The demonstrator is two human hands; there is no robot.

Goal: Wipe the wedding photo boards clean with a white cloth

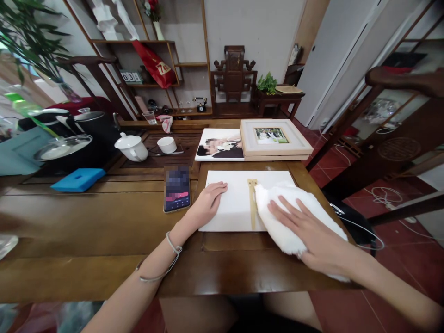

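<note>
A white panel lies flat on the wooden table, with a pale gold strip running down its middle; the strip's top end has two rounded lobes. My left hand rests on the panel's left edge, fingers stretched out and flat. Over the panel's right part spreads a fluffy white cloth, which reaches past the panel onto the table. My right hand presses flat on this cloth with its fingers apart, just right of the strip. The cloth hides the panel's right side.
Behind the panel lie a photo print and a framed photo. Left of it is a phone. Farther left are a blue block, a lidded white cup, a small white cup and a black kettle.
</note>
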